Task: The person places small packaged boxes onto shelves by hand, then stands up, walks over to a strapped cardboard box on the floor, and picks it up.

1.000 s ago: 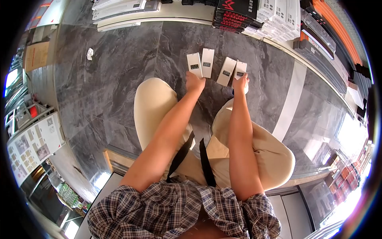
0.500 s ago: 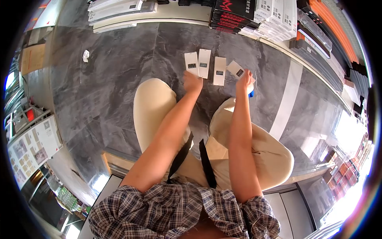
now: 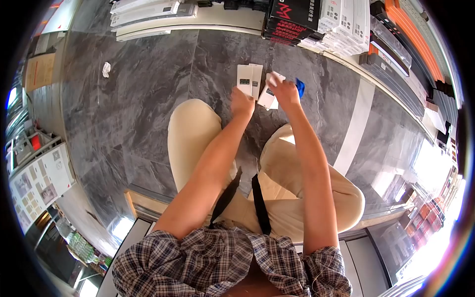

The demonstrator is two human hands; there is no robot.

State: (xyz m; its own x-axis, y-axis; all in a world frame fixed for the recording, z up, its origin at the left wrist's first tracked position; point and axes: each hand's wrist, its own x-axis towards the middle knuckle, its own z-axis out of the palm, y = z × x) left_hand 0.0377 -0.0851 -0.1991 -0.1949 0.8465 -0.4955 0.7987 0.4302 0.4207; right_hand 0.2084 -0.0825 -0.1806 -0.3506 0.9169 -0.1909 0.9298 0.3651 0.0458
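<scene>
Several small white boxes with dark labels are on the grey marbled floor in front of my knees. My left hand (image 3: 242, 102) is closed on the near end of the left white box (image 3: 245, 76), which partly overlaps a second white box (image 3: 257, 78). My right hand (image 3: 286, 92) lies over the right-hand white boxes (image 3: 267, 98), tilted beside the left pair; its fingers are blurred, so their grip is unclear. Against the outer side of my right hand shows a blue item (image 3: 300, 88), mostly hidden.
A low shelf (image 3: 222, 21) with stacked boxes (image 3: 292, 17) runs along the far side. Crumpled white paper (image 3: 106, 69) lies on the floor at left, near a cardboard box (image 3: 40, 72). A printed panel (image 3: 42, 183) stands at the left.
My right hand has moved left and forward over the right-hand boxes, which now lie closer together and nearer the left pair. The left pair overlaps more. The blue item has shifted up and left.
</scene>
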